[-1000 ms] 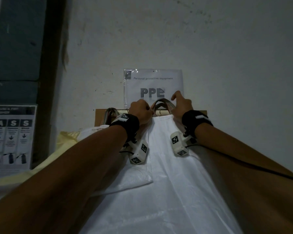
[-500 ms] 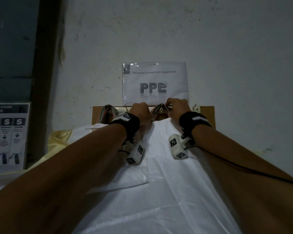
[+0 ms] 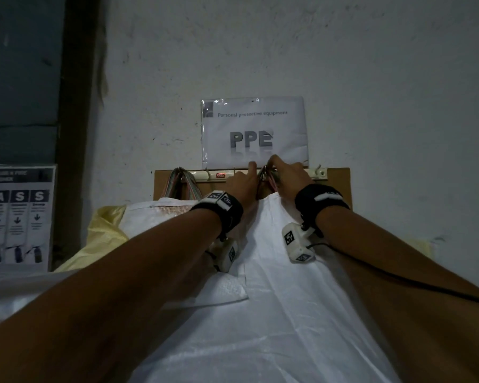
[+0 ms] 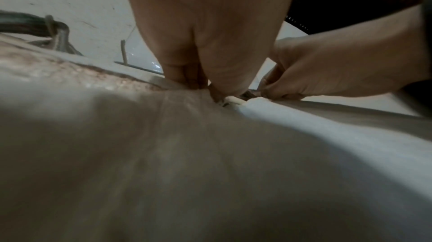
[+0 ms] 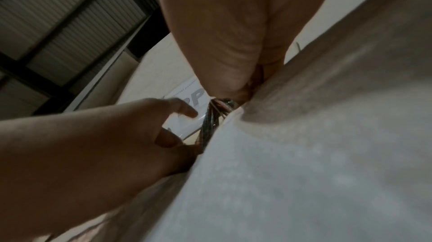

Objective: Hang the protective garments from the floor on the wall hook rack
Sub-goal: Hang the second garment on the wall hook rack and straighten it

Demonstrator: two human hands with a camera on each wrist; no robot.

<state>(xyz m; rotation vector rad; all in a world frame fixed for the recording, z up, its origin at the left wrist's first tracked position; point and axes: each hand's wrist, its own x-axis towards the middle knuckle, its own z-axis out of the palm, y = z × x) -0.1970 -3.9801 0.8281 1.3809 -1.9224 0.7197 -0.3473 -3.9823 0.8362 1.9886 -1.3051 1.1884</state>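
Note:
A white protective garment [image 3: 274, 286] hangs down from the wall hook rack [image 3: 213, 174], and its striped neck strap [image 3: 263, 176] is bunched at a hook. My right hand [image 3: 286, 175] pinches that strap [image 5: 209, 118] at the top. Just left of the strap, my left hand [image 3: 242, 185] grips the garment's upper edge [image 4: 252, 104] with its index finger pointing up. The hook itself is hidden behind the hands. Further left, a second white garment [image 3: 161, 214] hangs by its own striped strap [image 3: 181, 183].
A bare hook [image 3: 320, 171] stands at the rack's right end, on the brown backing board [image 3: 336, 186]. Above is a PPE sign [image 3: 253, 131]. A yellow garment [image 3: 105, 230] hangs at the left, beside a fire extinguisher poster [image 3: 17, 214] and a dark post [image 3: 75, 106].
The wide strap loop held between the hands has been drawn together into a narrow bunch at the rack. My left index finger has straightened upward. The right hand shifted left onto the strap's top.

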